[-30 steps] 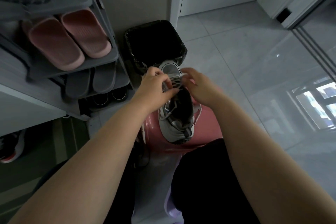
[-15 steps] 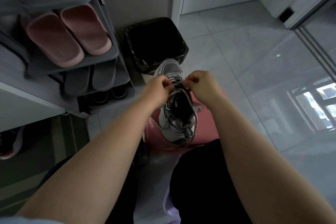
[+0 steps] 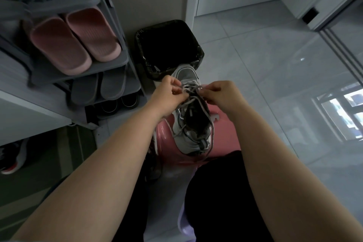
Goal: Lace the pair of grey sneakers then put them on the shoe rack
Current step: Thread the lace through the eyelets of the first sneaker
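Two pink ribbed rubber slippers (image 3: 92, 33) lie side by side, with a grey pair of slippers (image 3: 113, 84) below them and dark shoes (image 3: 117, 104) lower still. Just beside these stands a square bin lined with a black bag (image 3: 197, 48). Nearer is a glossy pink plastic stool (image 3: 225, 135) on the pale tiled floor (image 3: 265, 65), and a green mat (image 3: 39, 173) lies to the left.

Counts:
- grey sneaker (image 3: 191, 116) x1
- lace (image 3: 191, 89) x1
- hands x2: left hand (image 3: 169, 98), right hand (image 3: 222, 95)
- shoe rack (image 3: 110, 65) x1, three tiers with footwear in view
- pink slippers (image 3: 59, 45) x2
- grey slippers (image 3: 84, 90) x2
- dark shoes (image 3: 117, 104) x2, partly hidden on the lowest tier
- black bin (image 3: 198, 51) x1
- pink stool (image 3: 224, 139) x1
- red-soled shoe (image 3: 11, 159) x1, cut off at the left edge
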{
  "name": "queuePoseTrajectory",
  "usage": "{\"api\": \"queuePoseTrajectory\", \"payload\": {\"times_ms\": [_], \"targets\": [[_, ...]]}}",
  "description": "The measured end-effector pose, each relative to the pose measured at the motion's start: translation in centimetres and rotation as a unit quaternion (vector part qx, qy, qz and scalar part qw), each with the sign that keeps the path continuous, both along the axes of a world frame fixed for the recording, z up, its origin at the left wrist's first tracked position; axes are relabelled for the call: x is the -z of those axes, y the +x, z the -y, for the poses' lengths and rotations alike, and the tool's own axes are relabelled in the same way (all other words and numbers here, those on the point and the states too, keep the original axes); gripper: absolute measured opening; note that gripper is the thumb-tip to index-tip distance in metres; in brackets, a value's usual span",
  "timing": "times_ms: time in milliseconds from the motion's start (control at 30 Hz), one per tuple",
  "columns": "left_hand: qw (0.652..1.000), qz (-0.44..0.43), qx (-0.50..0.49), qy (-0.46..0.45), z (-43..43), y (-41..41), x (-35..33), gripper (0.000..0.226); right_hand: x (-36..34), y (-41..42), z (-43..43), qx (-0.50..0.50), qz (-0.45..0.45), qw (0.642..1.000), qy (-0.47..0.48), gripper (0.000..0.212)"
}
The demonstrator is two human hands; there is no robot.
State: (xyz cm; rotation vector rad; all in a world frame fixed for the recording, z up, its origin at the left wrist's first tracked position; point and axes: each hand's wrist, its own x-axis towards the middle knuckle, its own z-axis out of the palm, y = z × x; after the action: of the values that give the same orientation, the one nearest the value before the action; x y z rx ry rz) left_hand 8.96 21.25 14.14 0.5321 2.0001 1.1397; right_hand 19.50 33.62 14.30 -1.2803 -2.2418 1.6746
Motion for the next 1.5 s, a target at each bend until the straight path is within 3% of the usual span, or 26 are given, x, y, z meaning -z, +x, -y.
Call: {"api": "queuePoseTrajectory", "payload": {"times_ms": [100,233,300,433,533,633,767,833,933,1033,1200,1400,1500], "targets": [[0.998,-0.049,0.011,-0.025,0.3,-0.6,-0.1,0.018,-0.3,0.1,-0.1,0.021,-0.014,1.000,-0.018,0.018],[0.961,-0.253,0.071,-0.081,1.0,-1.4,-0.4,0.022,-1.0,0.2,-0.2,0.041,-0.037,0.993,-0.106,0.019],[0.944,-0.304,0.093,-0.085,1.1,-1.4,-0.3,0.028,-1.1,0.4,-0.2,0.040,-0.036,0.992,-0.117,0.017],[0.947,-0.295,0.113,-0.051,1.2,-1.1,-0.2,0.018,-0.6,0.9,-0.3,0.005,-0.006,0.997,-0.077,0.020],[0.941,-0.312,0.118,-0.064,1.1,-0.5,-0.2,0.023,-0.3,1.1,-0.3,-0.016,-0.001,0.998,-0.054,0.012],[0.938,-0.313,0.122,-0.080,0.8,0.1,0.0,0.017,-0.4,0.9,-0.3,-0.004,0.004,0.999,-0.040,0.019],[0.964,-0.245,0.070,-0.072,0.8,-1.3,0.1,0.007,-0.9,1.0,-0.5,0.065,-0.034,0.989,-0.132,0.019],[0.984,-0.175,0.026,-0.027,1.0,-2.0,-0.4,0.012,-0.8,1.3,-0.7,0.086,-0.033,0.986,-0.141,0.017],[0.997,-0.058,0.031,0.043,1.3,-1.6,-1.1,0.025,-0.1,1.4,-1.2,0.044,-0.040,0.997,0.042,0.018],[0.984,-0.144,0.102,0.026,1.2,-1.1,-0.8,0.028,0.3,1.3,-1.3,-0.067,-0.039,0.975,0.207,0.019],[0.962,-0.255,0.100,-0.018,0.7,0.1,-0.1,0.019,0.8,0.4,-0.8,-0.113,0.039,0.962,0.246,0.020],[0.976,-0.203,0.072,-0.039,0.0,-0.2,0.2,0.002,0.5,-0.1,-0.7,-0.113,0.057,0.961,0.247,0.014],[0.977,-0.188,0.096,-0.026,0.3,-0.4,0.2,0.005,0.9,0.0,-0.8,-0.133,0.048,0.962,0.233,0.013]]}}
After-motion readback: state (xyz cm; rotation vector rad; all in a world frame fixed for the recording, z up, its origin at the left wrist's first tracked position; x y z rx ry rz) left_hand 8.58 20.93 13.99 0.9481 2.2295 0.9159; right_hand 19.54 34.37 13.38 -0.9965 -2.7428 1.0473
